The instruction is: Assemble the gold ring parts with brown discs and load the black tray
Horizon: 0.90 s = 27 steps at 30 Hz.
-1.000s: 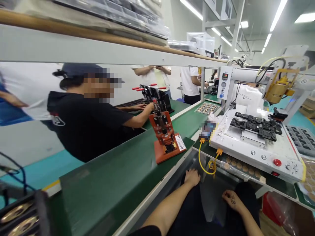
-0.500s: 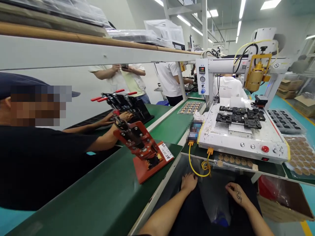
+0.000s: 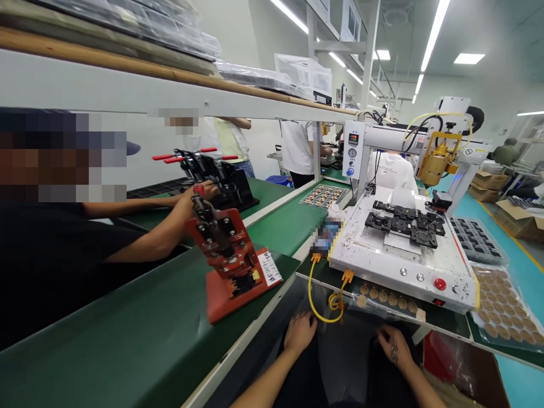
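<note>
My left hand rests palm down on my dark-clad left leg, below the bench edge and close to the hanging yellow cable. Its fingers lie loosely over the leg, with nothing seen in them. On my other leg lies my right hand, a dark marking on its back. Those fingers are relaxed and slightly bent, partly hidden, and I see no object in them. In front stands a white benchtop machine with a gold-coloured head above black fixture parts.
A red toggle press stands on the green bench at left. Beyond it a co-worker's hand is at black clamps with red handles. Sheets of round brown discs and a black-celled tray lie right.
My view has shifted, so the machine and press appear farther left and the machine lower. Both my hands stay on my legs. The co-worker's head and arm have moved slightly.
</note>
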{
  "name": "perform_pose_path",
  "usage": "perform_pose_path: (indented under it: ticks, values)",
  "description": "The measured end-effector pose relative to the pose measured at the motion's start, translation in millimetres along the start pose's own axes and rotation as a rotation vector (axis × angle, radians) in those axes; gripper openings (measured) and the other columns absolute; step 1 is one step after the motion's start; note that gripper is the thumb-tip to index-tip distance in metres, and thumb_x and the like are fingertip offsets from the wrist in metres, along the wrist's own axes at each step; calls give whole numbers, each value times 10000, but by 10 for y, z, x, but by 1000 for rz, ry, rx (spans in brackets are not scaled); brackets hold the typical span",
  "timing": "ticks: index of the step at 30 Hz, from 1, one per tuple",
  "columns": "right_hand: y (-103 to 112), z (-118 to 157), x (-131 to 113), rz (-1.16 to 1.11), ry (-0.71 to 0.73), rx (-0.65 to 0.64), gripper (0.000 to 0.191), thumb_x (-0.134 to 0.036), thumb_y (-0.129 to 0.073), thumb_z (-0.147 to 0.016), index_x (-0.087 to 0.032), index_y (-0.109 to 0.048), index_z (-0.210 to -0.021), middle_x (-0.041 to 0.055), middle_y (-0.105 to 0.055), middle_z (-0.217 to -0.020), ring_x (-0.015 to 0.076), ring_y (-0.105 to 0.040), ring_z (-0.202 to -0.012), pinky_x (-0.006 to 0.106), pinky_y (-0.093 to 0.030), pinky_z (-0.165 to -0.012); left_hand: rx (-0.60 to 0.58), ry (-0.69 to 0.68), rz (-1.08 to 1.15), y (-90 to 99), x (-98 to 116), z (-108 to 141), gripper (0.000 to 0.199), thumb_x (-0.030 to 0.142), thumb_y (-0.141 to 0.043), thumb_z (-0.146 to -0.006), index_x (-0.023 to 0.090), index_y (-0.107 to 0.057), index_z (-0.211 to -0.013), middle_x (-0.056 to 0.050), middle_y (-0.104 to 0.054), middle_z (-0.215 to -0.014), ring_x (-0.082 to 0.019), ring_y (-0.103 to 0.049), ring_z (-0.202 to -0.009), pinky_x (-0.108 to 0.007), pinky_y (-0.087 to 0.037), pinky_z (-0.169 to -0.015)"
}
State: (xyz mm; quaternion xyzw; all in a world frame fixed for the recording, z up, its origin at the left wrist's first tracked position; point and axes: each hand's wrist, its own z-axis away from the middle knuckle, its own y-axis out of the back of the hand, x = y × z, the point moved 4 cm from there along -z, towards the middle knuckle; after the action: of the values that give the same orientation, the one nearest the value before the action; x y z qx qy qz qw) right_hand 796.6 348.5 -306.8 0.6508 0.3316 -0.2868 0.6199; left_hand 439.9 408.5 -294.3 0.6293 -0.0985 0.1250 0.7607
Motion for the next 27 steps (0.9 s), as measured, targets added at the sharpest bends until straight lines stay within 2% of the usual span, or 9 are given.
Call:
perform_pose_path:
  ticks: [9,12,16,17,19,21,24,26,27]
  values:
    - [17,-2,125,43,20,20,586,-671,-486,-1021,-207,-758,-788,75,-723,-748,257,-682,-723,349,-526,-718,-61,42,177,116,139,87,420,243,-446,-1059,209,-734,-1364,-144,-688,-1526,-307,-565,-1502,-442,-336,-1298]
    - [30,1,151,42,11,13,596,-676,-482,-1022,-199,-760,-797,80,-735,-760,255,-694,-736,339,-525,-722,-178,-17,256,251,248,291,337,263,-520,-1037,211,-778,-1247,-119,-749,-1427,-309,-636,-1419,-424,-428,-1232]
    - [44,13,148,22,0,5,578,-672,-497,-1020,-201,-791,-859,105,-788,-842,285,-741,-802,355,-552,-766,-649,-390,540,832,547,871,257,447,-739,-960,264,-820,-1121,-25,-848,-1140,-254,-787,-1092,-324,-594,-959]
    - [46,16,147,17,-4,2,571,-670,-503,-1018,-205,-796,-866,112,-798,-864,294,-751,-820,362,-560,-782,-802,-533,692,1094,666,1035,342,498,-772,-942,265,-809,-1189,-41,-846,-1183,-263,-789,-1098,-338,-605,-947]
    - [46,21,146,6,-13,-6,554,-666,-517,-1012,-212,-806,-877,122,-817,-912,310,-768,-863,375,-573,-819,-858,-709,914,1729,880,1170,440,561,-829,-905,250,-800,-1215,-80,-844,-1191,-270,-791,-1101,-358,-611,-967]
    - [43,26,148,-2,-21,-11,546,-662,-527,-1007,-214,-809,-876,127,-824,-931,319,-776,-884,384,-582,-842,-652,-762,1003,2363,1075,972,399,572,-790,-953,227,-806,-1153,-100,-845,-1113,-240,-794,-990,-345,-622,-895]
    - [39,43,149,-4,-26,-7,546,-664,-528,-1005,-214,-812,-881,128,-821,-920,320,-776,-882,396,-591,-865,-47,-667,952,3135,1278,153,351,512,-726,-1019,182,-796,-1118,-109,-825,-1105,-214,-774,-936,-367,-628,-914]
    - [40,59,147,-1,-23,1,548,-672,-530,-1004,-220,-817,-887,125,-822,-917,321,-777,-883,402,-600,-870,335,-403,832,3439,1293,-530,369,481,-624,-1086,158,-777,-1175,-121,-813,-1109,-224,-770,-991,-368,-640,-903]
    - [41,67,146,1,-20,6,547,-677,-533,-1002,-226,-820,-886,123,-823,-915,323,-779,-884,406,-606,-870,401,-323,800,3511,1305,-848,381,458,-590,-1108,136,-762,-1218,-147,-798,-1156,-241,-765,-1032,-383,-644,-897]
